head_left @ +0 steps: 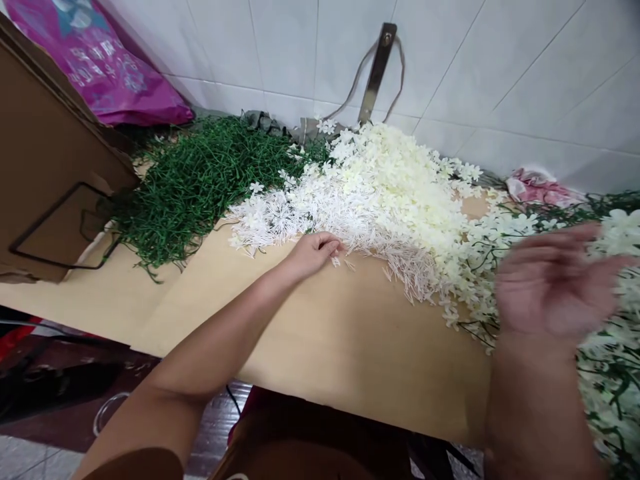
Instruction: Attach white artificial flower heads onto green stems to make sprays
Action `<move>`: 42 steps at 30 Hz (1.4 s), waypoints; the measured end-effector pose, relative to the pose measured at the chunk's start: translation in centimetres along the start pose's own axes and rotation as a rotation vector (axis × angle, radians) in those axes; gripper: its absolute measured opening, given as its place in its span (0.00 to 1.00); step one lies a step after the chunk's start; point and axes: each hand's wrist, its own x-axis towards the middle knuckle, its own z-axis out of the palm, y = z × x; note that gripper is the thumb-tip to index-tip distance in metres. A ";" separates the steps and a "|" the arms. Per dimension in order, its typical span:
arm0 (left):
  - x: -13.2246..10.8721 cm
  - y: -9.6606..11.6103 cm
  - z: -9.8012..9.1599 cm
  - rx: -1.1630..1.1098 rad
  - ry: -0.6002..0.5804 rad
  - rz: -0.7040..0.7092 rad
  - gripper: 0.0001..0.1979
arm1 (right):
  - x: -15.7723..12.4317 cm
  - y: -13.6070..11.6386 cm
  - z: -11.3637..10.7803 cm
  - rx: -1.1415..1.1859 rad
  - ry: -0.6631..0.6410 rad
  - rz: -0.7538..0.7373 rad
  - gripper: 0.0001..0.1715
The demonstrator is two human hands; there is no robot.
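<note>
My left hand (318, 255) rests at the front edge of a heap of thin white plastic stamen pieces (350, 213). Its fingertips are pinched together, and what lies between them is too small to make out. A few loose white bits (336, 262) lie beside those fingertips. Over at the right, my right hand (555, 287) is raised and blurred, thumb and fingers apart with nothing visible in them. It hovers by artificial white flowers on green stems (613, 353). Cream flower petals (400, 173) are piled behind the stamens.
Green plastic stems (200, 180) form a heap at the left, near a cardboard box (50, 160) with a black wire frame (55, 217). A purple bag (115, 67) leans on the tiled wall. A metal strip (377, 73) with a cord stands behind the petals. Cardboard (320, 333) covers the table.
</note>
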 end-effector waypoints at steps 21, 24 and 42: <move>5.8 1.2 -4.3 1.083 0.208 -0.004 0.17 | 7.5 16.2 5.0 -1.982 -0.575 -0.503 0.19; 4.5 1.0 -5.1 1.090 0.158 0.031 0.14 | 6.8 14.5 3.3 -1.959 -0.618 -0.544 0.14; 0.8 2.7 -5.0 0.165 0.202 0.068 0.04 | 4.0 11.5 2.7 -1.524 -0.488 -0.703 0.10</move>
